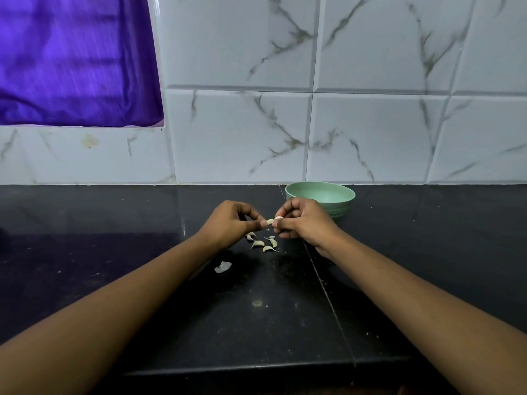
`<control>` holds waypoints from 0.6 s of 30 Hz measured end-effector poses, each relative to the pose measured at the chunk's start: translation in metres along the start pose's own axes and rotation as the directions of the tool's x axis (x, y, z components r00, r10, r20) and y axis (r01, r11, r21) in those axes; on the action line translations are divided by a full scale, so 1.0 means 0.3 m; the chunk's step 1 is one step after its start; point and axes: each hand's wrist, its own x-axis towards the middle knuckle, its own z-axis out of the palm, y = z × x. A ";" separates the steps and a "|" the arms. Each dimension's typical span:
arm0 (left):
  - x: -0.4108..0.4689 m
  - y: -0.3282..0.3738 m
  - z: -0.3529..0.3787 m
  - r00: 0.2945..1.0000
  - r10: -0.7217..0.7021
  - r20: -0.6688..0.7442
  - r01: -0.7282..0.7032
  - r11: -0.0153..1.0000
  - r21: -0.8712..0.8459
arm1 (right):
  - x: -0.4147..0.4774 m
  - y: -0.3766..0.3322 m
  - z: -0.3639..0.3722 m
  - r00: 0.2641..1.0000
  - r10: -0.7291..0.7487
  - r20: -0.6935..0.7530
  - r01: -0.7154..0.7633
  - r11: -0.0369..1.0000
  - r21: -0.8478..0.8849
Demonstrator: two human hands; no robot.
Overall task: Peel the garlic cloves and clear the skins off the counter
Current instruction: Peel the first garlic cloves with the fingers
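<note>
Left hand (231, 220) and right hand (302, 220): fingers curled, fingertips pinch one garlic clove (274, 220) between them above black counter (285, 323). Clove long axis left-right. More cloves (262, 243) just below fingers.

home kitchen: tiled wall (370, 124), counter (256, 323)

Left hand (232, 223): fingertips pinch the left end of a clove (274, 220), raised above the bench (114, 280).
Right hand (302, 222): fingers curled, pinching the same clove's right end.
Cloves (262, 245): a few lie on the bench just below the hands.
Skin (223, 266): one pale scrap nearer the viewer.
Bowl (320, 196): green, behind the right hand, by the tiled wall (370, 132).
Curtain (71, 58): purple, upper left.
</note>
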 end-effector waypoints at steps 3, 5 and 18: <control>-0.004 -0.002 -0.005 0.998 -0.001 0.059 0.003 1.000 -0.027 | -0.004 -0.002 -0.001 1.000 0.007 0.021 -0.008 0.999 0.038; -0.004 -0.004 -0.005 0.998 0.007 0.070 -0.006 1.000 -0.010 | -0.007 -0.006 -0.001 0.999 0.015 0.036 -0.018 0.998 0.064; 0.010 -0.003 -0.023 0.995 0.101 -0.025 -0.095 0.980 0.175 | -0.005 -0.018 -0.026 0.996 0.043 0.083 -0.041 0.999 -0.022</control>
